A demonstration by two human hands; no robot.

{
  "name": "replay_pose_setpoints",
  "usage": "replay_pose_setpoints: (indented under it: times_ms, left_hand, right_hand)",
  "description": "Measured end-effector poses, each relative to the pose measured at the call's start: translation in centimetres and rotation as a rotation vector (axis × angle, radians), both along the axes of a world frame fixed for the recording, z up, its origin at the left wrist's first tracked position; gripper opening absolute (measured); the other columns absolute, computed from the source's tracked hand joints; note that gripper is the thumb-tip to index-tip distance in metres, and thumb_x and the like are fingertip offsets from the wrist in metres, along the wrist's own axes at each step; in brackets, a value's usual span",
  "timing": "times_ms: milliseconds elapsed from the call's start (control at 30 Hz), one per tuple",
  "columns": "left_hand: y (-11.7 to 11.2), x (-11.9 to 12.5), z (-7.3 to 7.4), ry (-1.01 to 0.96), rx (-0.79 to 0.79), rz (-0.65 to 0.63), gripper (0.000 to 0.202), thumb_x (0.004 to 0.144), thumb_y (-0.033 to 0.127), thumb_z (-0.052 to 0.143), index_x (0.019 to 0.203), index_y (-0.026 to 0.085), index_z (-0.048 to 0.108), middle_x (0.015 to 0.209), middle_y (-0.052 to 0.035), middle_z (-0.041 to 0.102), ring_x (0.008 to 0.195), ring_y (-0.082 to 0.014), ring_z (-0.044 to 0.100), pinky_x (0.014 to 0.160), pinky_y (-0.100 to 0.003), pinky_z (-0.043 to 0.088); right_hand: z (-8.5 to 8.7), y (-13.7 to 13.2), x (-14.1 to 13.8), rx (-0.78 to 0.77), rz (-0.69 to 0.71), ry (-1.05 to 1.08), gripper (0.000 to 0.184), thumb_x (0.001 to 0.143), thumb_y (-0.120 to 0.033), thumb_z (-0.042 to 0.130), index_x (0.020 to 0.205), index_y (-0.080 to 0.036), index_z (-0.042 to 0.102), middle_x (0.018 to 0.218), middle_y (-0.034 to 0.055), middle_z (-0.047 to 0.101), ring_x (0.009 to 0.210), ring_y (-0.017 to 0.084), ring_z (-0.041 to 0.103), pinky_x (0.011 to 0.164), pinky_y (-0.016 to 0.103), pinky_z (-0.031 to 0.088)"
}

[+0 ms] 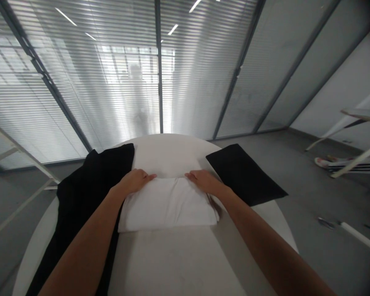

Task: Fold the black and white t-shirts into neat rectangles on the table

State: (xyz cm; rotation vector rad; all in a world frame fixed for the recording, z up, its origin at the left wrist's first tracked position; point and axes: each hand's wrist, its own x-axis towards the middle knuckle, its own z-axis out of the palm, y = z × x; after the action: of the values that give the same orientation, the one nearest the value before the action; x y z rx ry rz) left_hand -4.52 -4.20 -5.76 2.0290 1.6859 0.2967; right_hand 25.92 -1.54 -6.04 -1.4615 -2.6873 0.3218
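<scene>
A folded white cloth [168,205] lies in the middle of a round white table [172,263]. My left hand [135,181] rests flat on the cloth's far left corner, fingers stretched out and pointing right. My right hand [203,181] lies flat on the far right corner, fingers pointing left. The fingertips of the two hands are a short gap apart along the cloth's far edge. Neither hand holds anything.
A loose black garment [83,197] drapes over the table's left side. A neatly folded black cloth [243,172] sits at the right edge. Glass walls with blinds [111,74] stand behind. White table legs [354,160] and clutter lie on the grey floor at right.
</scene>
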Motion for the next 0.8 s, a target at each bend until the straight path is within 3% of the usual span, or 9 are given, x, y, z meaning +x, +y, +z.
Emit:
replay_pose_setpoints:
  times_ms: [100,300,467,600,700,800]
  left_hand:
    - [0.2,-0.6,0.1,0.152,0.063,-0.03,0.068,0.085,0.071,0.028,0.057,0.021,0.064,0.063,-0.0126,0.065,0.074,-0.0277,0.065,0.078,-0.036,0.043]
    - [0.4,-1.2,-0.4,0.19,0.115,0.043,0.068,0.084,0.07,0.029,0.058,0.02,0.066,0.071,-0.0152,0.069,0.084,-0.0307,0.065,0.084,-0.038,0.043]
    - [0.8,-2.2,-0.7,0.182,0.123,0.081,0.071,0.084,0.071,0.027,0.063,0.017,0.069,0.067,-0.0154,0.067,0.084,-0.0335,0.065,0.084,-0.04,0.043]
    - [1.0,-3.0,-0.9,0.181,0.126,0.094,0.066,0.081,0.069,0.035,0.088,0.016,0.074,0.075,-0.0142,0.069,0.092,-0.0337,0.065,0.088,-0.039,0.043]
    - [1.1,-2.5,-0.9,0.265,0.08,0.139,0.071,0.085,0.068,0.025,0.084,0.016,0.074,0.084,-0.017,0.07,0.094,-0.0336,0.065,0.088,-0.04,0.045]
    - [0.9,-1.8,-0.1,0.386,0.038,0.243,0.071,0.088,0.064,0.019,0.089,0.017,0.073,0.096,-0.017,0.071,0.096,-0.0345,0.066,0.083,-0.044,0.048]
  right_hand:
    - [-0.2,-0.1,0.3,0.037,-0.02,-0.054,0.05,0.101,-0.045,0.024,0.1,-0.018,0.066,0.102,0.0132,0.071,0.101,0.026,0.065,0.089,0.034,0.043]
    - [-0.6,-0.1,0.7,0.07,-0.095,-0.172,0.066,0.099,-0.055,0.017,0.098,-0.016,0.069,0.099,0.0174,0.07,0.098,0.031,0.065,0.087,0.04,0.044]
    - [0.2,0.7,1.6,-0.035,0.025,-0.086,0.052,0.099,-0.05,0.028,0.119,-0.02,0.065,0.105,0.0142,0.069,0.103,0.029,0.062,0.092,0.038,0.041]
    - [0.8,1.0,1.6,-0.104,-0.002,-0.043,0.056,0.099,-0.052,0.028,0.108,-0.016,0.069,0.103,0.0163,0.069,0.102,0.029,0.063,0.094,0.037,0.04]
    - [1.1,0.7,1.4,-0.074,-0.049,-0.08,0.055,0.099,-0.05,0.026,0.105,-0.015,0.069,0.108,0.0161,0.068,0.107,0.028,0.061,0.095,0.037,0.04]
    - [2.4,0.2,1.8,-0.107,-0.185,-0.124,0.059,0.097,-0.057,0.028,0.101,-0.014,0.068,0.106,0.0175,0.069,0.102,0.03,0.063,0.087,0.038,0.046]
